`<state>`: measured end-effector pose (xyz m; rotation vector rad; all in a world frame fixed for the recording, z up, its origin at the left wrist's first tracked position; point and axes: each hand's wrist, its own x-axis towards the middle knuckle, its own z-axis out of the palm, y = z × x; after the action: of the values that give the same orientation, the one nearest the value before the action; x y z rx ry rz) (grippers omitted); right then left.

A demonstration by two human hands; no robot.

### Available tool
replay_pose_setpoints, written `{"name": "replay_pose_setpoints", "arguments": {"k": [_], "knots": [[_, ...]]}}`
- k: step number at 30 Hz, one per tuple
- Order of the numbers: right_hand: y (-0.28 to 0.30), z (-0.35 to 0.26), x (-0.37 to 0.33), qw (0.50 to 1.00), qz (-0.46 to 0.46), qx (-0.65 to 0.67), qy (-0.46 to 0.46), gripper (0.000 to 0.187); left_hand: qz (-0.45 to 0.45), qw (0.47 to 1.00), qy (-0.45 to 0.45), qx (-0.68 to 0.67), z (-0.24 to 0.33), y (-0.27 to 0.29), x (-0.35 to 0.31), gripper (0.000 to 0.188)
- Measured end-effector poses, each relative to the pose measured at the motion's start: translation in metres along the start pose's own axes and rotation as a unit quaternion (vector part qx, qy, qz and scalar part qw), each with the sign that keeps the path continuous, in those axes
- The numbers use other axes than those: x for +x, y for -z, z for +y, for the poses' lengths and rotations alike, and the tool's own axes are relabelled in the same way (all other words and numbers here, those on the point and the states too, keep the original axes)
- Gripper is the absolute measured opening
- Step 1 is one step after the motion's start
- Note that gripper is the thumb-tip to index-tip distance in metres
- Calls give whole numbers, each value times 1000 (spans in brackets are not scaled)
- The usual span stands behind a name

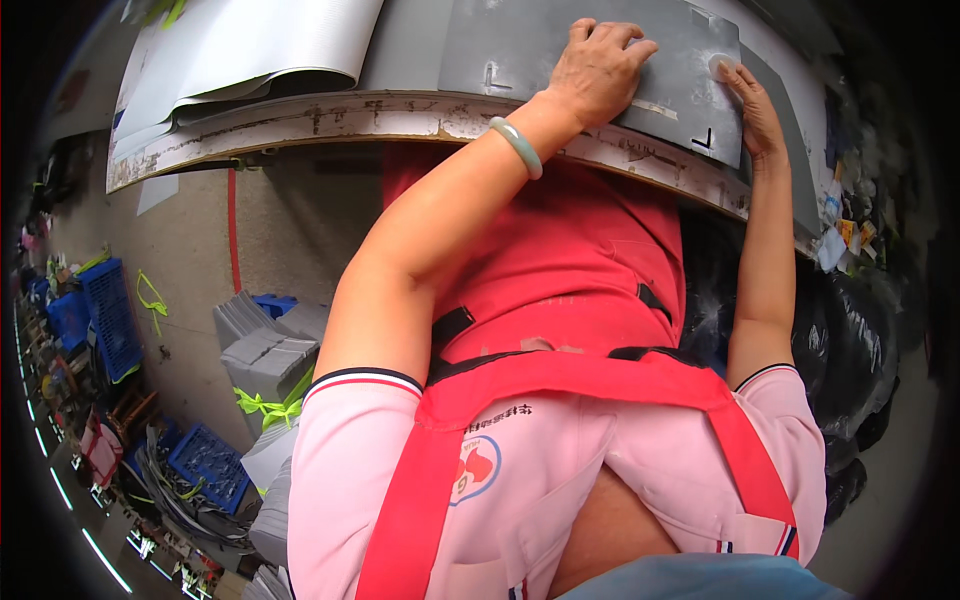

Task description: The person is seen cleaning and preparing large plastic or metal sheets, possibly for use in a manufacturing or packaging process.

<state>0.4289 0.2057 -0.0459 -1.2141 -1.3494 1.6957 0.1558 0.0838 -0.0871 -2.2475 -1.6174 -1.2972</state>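
Observation:
A dark grey board [680, 85] with chalky smears and L-shaped corner marks lies on the worktable in front of me. Over its middle, my left hand [603, 72] is closed, its fingers curled down at the surface. Whatever the fingers may grip is hidden. A pale green bangle [517, 148] circles that wrist. By the board's right part, my right hand [757, 112] pinches a small round whitish disc [719, 67] against the surface. A narrow light strip [655, 108] shows on the board between my hands.
White sheet material [260, 50] lies layered on the table's left. The worn table edge [400, 115] runs before my body. Stacked grey sheets [265, 350] and blue crates [110, 315] stand at lower left. Black plastic bags [850, 340] fill the right side.

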Motion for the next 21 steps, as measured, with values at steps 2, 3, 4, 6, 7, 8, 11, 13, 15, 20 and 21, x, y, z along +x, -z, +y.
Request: {"name": "replay_pose_setpoints", "arguments": {"k": [2, 3, 4, 6, 7, 8, 11, 13, 15, 20, 21], "knots": [[1, 9, -6, 999, 12, -26, 25, 29, 28, 992, -49, -113, 31, 14, 4, 31], [-5, 14, -8, 997, 34, 53, 46, 27, 33, 984, -66, -161, 55, 25, -1, 29], [-1, 14, -8, 996, 40, 59, 46, 27, 11, 971, -89, -220, 75, 35, -9, 21], [7, 11, 2, 959, -32, 279, 30, 38, -111, 961, -114, -228, 91, 49, -29, 15], [0, 8, 5, 953, -47, 298, 24, 39, -137, 969, -101, -181, 83, 57, -33, 17], [-4, 11, 7, 952, -38, 301, 28, 39, -162, 972, -95, -141, 71, 62, -34, 19], [-7, 26, 29, 929, 13, 367, 44, 45, -216, 976, -37, -17, 21, 77, -26, 35], [-6, 42, 38, 663, -301, 680, -87, 45, -244, 968, -10, -59, 5, 79, -19, 32], [-7, 41, 32, 816, -163, 554, -20, 46, -266, 961, 2, -80, -4, 84, -13, 31], [-9, 44, 31, 684, -296, 662, -72, 49, -326, 931, 72, -146, -9, 89, -2, 25], [-9, 41, 27, 821, -177, 542, -21, 50, -338, 925, 71, -160, -12, 92, -1, 26]]}}
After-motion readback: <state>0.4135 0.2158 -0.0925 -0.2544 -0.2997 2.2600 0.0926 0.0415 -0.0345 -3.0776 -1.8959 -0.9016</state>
